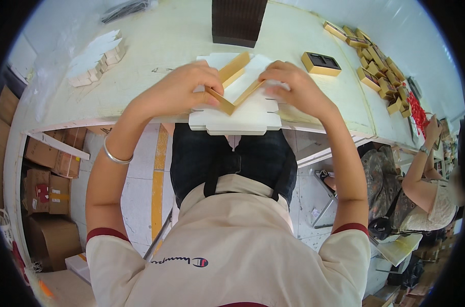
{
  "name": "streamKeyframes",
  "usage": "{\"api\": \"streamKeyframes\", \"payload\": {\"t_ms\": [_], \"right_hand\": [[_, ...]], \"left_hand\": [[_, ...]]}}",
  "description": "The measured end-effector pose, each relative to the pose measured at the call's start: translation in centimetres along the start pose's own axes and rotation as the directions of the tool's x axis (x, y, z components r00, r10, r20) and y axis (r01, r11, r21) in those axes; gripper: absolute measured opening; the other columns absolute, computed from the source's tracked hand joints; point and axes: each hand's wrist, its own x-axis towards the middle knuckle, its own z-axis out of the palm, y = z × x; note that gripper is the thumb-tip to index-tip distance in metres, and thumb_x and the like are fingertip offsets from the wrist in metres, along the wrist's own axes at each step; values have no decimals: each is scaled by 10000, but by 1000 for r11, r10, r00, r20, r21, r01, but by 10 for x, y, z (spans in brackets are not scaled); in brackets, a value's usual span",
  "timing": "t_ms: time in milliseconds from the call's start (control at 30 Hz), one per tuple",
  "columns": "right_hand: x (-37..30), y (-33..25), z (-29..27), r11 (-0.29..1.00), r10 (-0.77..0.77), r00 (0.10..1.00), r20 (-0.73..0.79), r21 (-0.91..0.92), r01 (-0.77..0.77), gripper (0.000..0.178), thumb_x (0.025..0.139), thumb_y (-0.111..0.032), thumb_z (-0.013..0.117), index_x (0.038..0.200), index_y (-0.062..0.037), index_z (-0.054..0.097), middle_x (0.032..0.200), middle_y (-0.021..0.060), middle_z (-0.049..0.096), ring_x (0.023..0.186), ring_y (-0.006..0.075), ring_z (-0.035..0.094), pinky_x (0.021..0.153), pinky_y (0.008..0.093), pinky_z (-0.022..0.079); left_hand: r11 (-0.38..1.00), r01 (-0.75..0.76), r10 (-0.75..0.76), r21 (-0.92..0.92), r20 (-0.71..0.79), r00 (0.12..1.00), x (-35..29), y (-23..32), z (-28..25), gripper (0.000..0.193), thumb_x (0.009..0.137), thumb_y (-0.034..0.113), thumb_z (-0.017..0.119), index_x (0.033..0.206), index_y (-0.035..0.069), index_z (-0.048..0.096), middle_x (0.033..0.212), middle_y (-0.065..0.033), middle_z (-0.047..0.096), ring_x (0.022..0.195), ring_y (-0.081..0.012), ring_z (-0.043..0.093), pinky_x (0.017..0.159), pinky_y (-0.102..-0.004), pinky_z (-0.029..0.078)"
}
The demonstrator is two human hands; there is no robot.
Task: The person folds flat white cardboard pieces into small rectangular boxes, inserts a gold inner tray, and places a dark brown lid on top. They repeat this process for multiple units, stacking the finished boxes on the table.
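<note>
Tbl (171,46); gold frame (249,93) points corner-first twd wearer (232,230); long axis far-R

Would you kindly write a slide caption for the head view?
Left hand holds, right hand touches, a folded gold card piece over stacked white sheets.

I take this for a small packaging workshop. Diagnostic features: a long, pale counter (171,33), bearing a pile of notched white card blanks (95,60) at left and a cluster of small gold boxes (368,79) at far right; a bent gold card piece (224,104) at the middle, indicating hand work in card. Beneath the counter at left I note brown cartons (53,240). The pale tiled floor (140,179), crossed by a yellow stripe (158,204), suits a working room. At right, another person (422,192) occupies a neighbouring station along the counter.
</note>
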Motion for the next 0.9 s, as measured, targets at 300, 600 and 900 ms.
{"api": "streamKeyframes", "payload": {"t_ms": [300, 600, 900], "right_hand": [[-3, -71, 6, 987, 145, 989, -19, 80, -143, 149, 811, -101, 631, 914, 6, 628, 805, 163, 627, 754, 332, 601, 670, 406, 481], [-16, -40, -13, 968, 70, 975, 211, 223, -118, 297, 810, 19, 607, 1099, -44, 633, 1111, 125, 529, 966, 265, 550, 815, 336, 465], [-7, -21, 3, 919, 77, 968, 240, 359, -162, 179, 802, -117, 681, 933, -6, 627, 853, 88, 582, 799, 213, 549, 698, 292, 451]], "left_hand": [[981, 123, -88, 150, -224, 971, 1, 47, 31, 325, 756, 202, 696, 1039, 70, 605, 1092, -99, 594, 927, -316, 568, 821, -369, 461], [993, 103, -103, -54, 10, 995, 4, 11, 21, 263, 688, 179, 761, 883, 61, 629, 1149, -51, 568, 1019, -240, 556, 875, -336, 447], [997, 80, -80, -13, 30, 996, 5, 9, 21, 229, 689, 220, 753, 805, 68, 626, 924, -46, 610, 902, -250, 574, 759, -343, 457]]}}
